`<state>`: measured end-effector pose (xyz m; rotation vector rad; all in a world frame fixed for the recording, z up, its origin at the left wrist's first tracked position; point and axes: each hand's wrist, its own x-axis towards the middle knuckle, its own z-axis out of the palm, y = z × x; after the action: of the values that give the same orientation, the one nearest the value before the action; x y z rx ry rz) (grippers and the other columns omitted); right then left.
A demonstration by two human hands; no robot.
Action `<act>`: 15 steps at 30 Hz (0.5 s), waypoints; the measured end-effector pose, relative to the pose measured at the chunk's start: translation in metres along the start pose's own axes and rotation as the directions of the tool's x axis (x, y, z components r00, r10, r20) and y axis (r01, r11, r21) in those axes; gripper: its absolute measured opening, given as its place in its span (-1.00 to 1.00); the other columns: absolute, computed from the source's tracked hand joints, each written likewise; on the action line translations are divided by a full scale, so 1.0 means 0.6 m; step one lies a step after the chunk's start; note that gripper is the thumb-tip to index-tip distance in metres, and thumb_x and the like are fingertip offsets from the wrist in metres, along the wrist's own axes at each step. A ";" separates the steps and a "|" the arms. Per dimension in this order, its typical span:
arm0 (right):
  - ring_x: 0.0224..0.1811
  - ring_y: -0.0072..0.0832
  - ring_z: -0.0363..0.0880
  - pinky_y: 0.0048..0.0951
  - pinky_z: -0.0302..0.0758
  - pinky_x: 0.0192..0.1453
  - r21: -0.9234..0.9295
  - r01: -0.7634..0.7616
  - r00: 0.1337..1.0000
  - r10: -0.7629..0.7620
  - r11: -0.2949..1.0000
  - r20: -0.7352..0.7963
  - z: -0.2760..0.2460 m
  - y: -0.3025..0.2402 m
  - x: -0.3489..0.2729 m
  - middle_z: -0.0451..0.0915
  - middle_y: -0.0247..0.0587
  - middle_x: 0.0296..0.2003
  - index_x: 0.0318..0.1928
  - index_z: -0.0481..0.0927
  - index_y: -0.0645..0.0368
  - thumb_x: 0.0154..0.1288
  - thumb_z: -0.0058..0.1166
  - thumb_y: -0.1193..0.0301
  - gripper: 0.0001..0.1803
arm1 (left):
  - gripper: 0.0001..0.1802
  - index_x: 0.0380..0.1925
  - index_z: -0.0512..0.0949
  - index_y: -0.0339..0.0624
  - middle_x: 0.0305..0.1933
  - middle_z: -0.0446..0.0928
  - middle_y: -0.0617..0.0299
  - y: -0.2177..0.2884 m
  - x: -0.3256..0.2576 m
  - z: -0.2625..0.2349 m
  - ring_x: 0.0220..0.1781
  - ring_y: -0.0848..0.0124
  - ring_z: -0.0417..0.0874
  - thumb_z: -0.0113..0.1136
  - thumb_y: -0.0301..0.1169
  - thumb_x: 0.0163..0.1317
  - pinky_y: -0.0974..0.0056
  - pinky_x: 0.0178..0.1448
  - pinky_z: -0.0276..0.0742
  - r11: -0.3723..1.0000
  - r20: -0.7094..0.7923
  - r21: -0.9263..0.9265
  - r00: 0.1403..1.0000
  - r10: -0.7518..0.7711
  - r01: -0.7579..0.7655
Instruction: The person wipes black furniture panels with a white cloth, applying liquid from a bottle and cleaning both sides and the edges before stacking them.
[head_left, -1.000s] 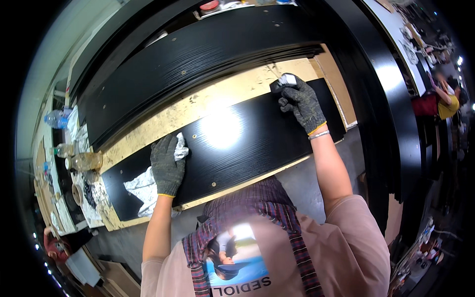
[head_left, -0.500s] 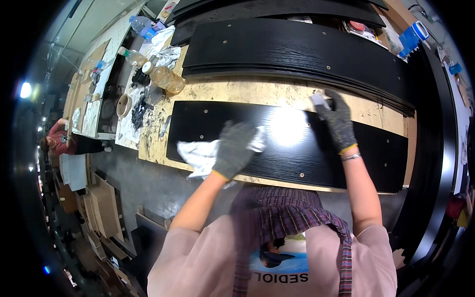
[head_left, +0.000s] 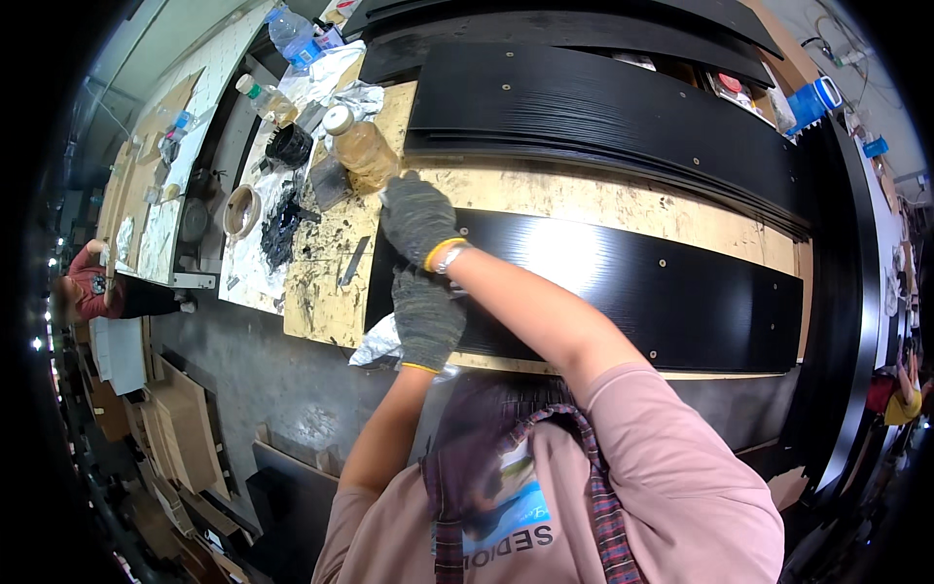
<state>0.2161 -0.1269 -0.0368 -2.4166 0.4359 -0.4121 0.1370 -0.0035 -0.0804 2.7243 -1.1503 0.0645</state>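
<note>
A black wood-grain board with small round fittings lies along the bench's near edge. Over its left end, my left hand, in a dark grey knit glove, is closed on a white rag, which pokes out beside the palm. Its fingertips are hidden beneath my right hand, whose arm reaches across the board. That gloved right hand has its fingers curled by the base of a capped bottle of yellowish liquid; what it holds, if anything, cannot be made out.
Behind the board rests a stack of black boards. To the left are a black cup, a roll of tape, black-smeared scraps and a clear bottle. A blue jug stands far right. Another person is at far left.
My right hand has swung left from the board's right half, crossing over to the left end near the bottle. My left hand has shifted slightly left with the rag. The view has turned.
</note>
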 end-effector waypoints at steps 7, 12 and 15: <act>-0.05 -0.05 0.63 -0.10 0.58 0.04 -0.049 0.002 1.000 -0.002 0.999 0.008 0.014 0.025 -0.021 0.61 0.07 -0.19 -0.17 0.61 0.21 0.24 0.13 0.31 -0.75 | -0.40 0.22 0.48 -0.18 0.30 0.47 -0.08 0.002 0.002 -0.014 0.36 -0.09 0.40 0.19 -0.18 0.20 -0.16 0.53 0.13 0.999 0.060 0.012 0.997 -0.039 0.039; -0.15 -0.02 0.63 -0.07 0.57 -0.02 -0.227 -0.010 0.993 -0.017 0.974 -0.116 -0.132 0.164 -0.105 0.62 0.05 -0.21 -0.21 0.60 0.20 0.28 0.10 0.28 -0.76 | -0.40 0.16 0.52 -0.16 0.22 0.53 0.02 0.012 0.007 -0.032 0.28 0.02 0.47 0.22 -0.30 0.03 -0.19 0.48 0.16 0.988 -0.191 -0.106 0.977 0.093 -0.114; -0.15 -0.02 0.63 -0.07 0.58 -0.03 -0.288 -0.261 0.961 0.219 0.921 -0.172 -0.253 0.261 -0.179 0.62 0.04 -0.21 -0.19 0.61 0.16 0.36 0.07 0.18 -0.71 | -0.43 0.16 0.54 -0.13 0.25 0.53 0.05 0.006 0.002 -0.021 0.33 0.06 0.47 0.21 -0.33 0.06 -0.19 0.49 0.18 0.990 -0.211 -0.054 0.971 0.116 -0.130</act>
<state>0.0279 -0.2805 -0.0436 -2.5974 0.9096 -0.4270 0.1355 -0.0043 -0.0676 2.5146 -1.2337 0.3134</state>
